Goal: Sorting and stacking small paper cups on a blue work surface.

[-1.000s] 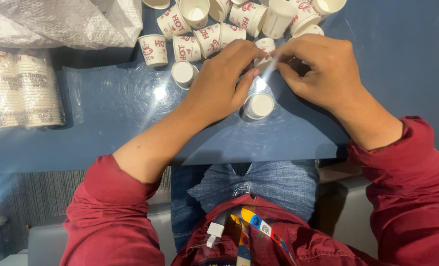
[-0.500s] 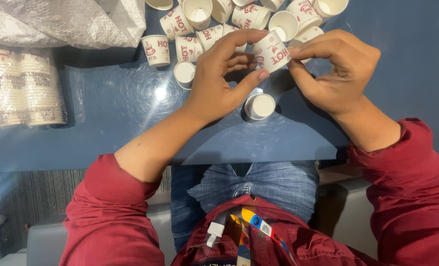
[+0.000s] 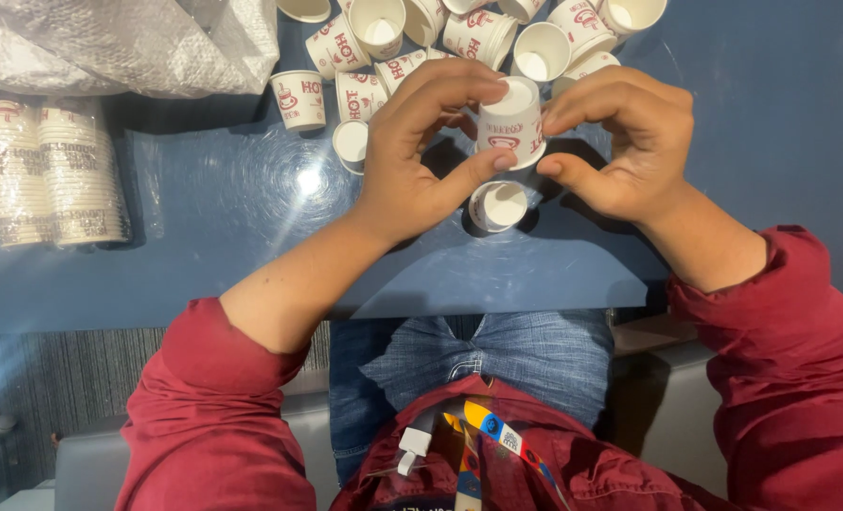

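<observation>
Both hands, left hand point(image 3: 412, 170) and right hand point(image 3: 620, 151), pinch one small paper cup point(image 3: 511, 123) upside down with closed fingers above the blue bench point(image 3: 251, 255), apparently mid-separation, needing a careful pull.

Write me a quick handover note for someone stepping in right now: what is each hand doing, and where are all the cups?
Left hand: thumb and fingers grip a small paper cup, held bottom-up above the table.
Right hand: fingertips at the same cup's other side.
One cup stands open-side up on the blue table, right below the held one.
Loose cups, some upright, some tipped, crowd the far edge.
Two wrapped stacks of cups lie at far left, beside crumpled plastic wrap.
Done: many cups are out of their wrapping.
Left: the two stacks are unopened.
</observation>
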